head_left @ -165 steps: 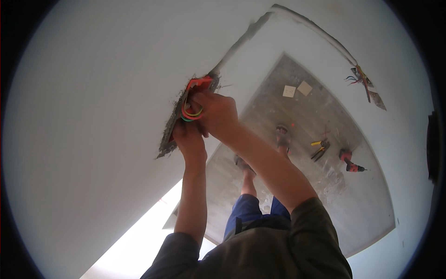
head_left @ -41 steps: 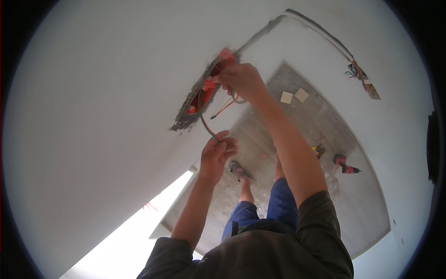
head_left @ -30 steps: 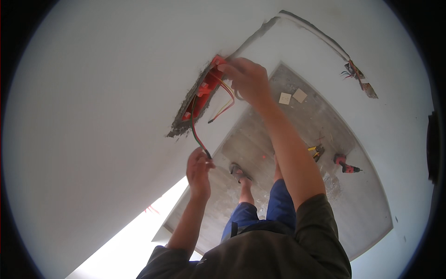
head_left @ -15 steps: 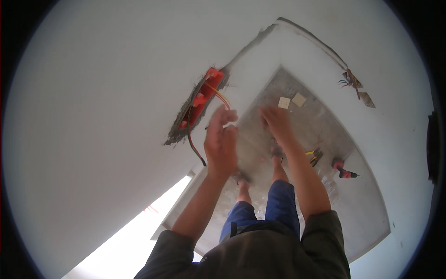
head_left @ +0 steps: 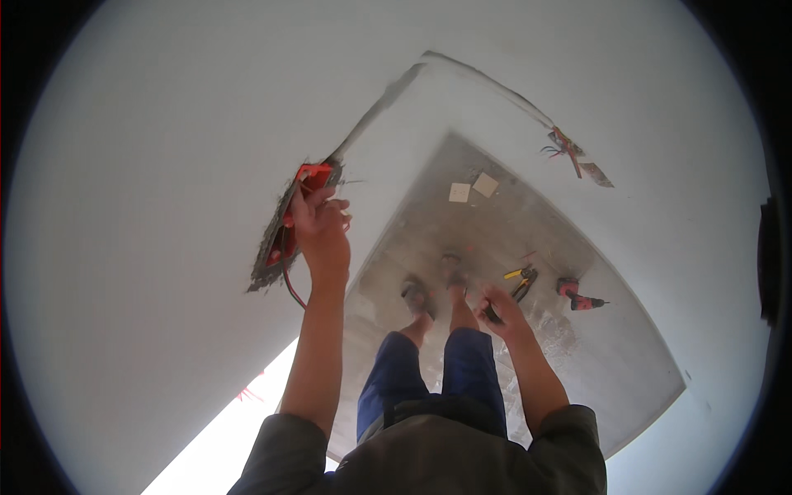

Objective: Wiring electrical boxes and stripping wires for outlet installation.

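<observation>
A long red wall box [head_left: 313, 175] sits in a rough chiselled slot in the white wall. My left hand [head_left: 323, 239] is up against it, its fingers bent around thin wires [head_left: 347, 221] whose reddish ends show past the fingertips; the hand hides most of their length. From the box's lower part another wire pair [head_left: 292, 287], dark and red, hangs behind my forearm. Lower down, in front of my legs, my right hand [head_left: 505, 317] is closed on a small black object [head_left: 492, 313], mostly hidden in the fingers, so its kind is unclear.
On the grey floor [head_left: 412, 239] lie two cream square plates [head_left: 459, 192], yellow-and-black pliers [head_left: 521, 280] and a red-and-black cordless drill [head_left: 579, 295]. A second wall opening [head_left: 567, 144] with loose wires is on the right wall. A plastered groove [head_left: 379, 107] runs between both openings.
My left hand has moved left onto the wall box and its wires. My right hand has dropped from near the left one to before my legs. The view has shifted.
</observation>
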Demonstrator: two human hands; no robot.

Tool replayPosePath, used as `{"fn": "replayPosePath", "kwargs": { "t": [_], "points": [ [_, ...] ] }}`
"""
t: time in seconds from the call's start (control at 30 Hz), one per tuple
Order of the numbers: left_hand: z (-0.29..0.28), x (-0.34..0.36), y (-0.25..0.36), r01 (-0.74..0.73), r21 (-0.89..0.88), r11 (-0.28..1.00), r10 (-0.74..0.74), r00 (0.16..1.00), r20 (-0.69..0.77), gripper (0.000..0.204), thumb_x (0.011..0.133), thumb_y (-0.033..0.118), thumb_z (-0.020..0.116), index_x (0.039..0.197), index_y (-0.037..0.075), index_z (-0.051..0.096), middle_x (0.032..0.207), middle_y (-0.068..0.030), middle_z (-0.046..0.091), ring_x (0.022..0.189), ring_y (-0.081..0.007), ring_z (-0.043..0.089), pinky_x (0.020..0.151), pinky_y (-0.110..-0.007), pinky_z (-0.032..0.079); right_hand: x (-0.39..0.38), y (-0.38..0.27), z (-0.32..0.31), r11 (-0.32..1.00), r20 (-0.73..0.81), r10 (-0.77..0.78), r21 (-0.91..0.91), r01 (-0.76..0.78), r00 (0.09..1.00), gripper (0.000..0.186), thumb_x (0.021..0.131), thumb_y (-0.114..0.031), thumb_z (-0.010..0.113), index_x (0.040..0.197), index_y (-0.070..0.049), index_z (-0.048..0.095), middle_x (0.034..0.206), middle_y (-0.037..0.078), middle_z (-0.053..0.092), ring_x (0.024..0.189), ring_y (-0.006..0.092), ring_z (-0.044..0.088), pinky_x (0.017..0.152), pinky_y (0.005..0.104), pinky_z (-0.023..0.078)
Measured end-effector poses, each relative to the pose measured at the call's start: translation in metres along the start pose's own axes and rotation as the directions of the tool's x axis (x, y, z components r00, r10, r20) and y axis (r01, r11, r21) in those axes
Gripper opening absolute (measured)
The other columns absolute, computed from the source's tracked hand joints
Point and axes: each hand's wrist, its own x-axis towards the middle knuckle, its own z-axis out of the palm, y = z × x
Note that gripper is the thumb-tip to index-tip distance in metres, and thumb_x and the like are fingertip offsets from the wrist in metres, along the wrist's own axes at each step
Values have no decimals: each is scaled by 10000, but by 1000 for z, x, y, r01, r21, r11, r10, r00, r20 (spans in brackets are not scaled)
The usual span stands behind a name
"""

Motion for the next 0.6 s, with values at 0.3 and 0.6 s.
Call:
{"fn": "replayPosePath", "kwargs": {
  "t": [0.3,0.6],
  "points": [
    [-18,9,-6,-38,147,988,30,998,56,629,936,-8,427,1537,7,244,1088,-99,615,830,-124,604,696,-256,502,87,-93,226,825,94,-399,-398,402,912,237,1005,-275,544,941,-56,612,690,28,584,531,136,588,415,234,367],
    [18,13,-28,-254,111,961,266,958,-110,628,899,10,438,1509,-41,297,704,-33,639,521,-83,522,587,-208,461,193,-193,300,-891,893,-449,-450,61,30,484,936,-131,554,1401,-57,446,778,112,664,606,241,678,498,386,546]
  ]
}}
